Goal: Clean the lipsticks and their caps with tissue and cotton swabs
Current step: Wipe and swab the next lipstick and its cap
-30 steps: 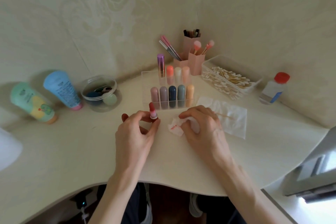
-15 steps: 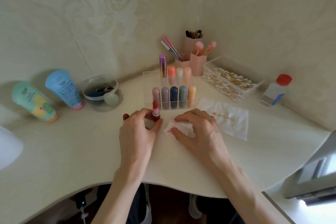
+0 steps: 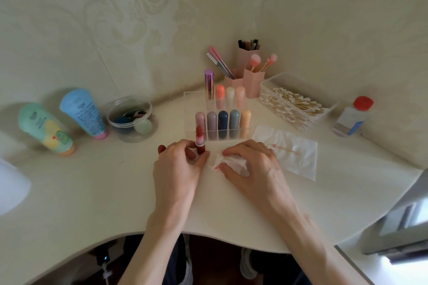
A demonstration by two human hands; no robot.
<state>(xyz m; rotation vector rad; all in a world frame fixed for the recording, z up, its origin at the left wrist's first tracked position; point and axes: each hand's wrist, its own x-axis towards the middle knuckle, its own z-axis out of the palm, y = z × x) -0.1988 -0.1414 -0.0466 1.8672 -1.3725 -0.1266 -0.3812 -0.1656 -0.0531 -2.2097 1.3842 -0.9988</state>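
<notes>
Head view: left hand (image 3: pixel 178 169) on a lipstick (image 3: pixel 199 140), right hand (image 3: pixel 252 164) on a tissue wad (image 3: pixel 231 162).
I see both hands near the middle of the tabletop (image 3: pixel 92 180), a little in from its front edge. The left fingers pinch the base of the uncapped red lipstick, which stands upright. Just beside it, the right fingers curl over the red-stained tissue wad and press it to the tabletop. Beyond, toward the right edge, a cotton swab (image 3: pixel 284 148) lies on a flat tissue (image 3: pixel 298 164). Farther back, a clear rack (image 3: pixel 190 109) holds capped lipsticks (image 3: pixel 222 122), and a swab box (image 3: pixel 301 81) sits near the back corner.
</notes>
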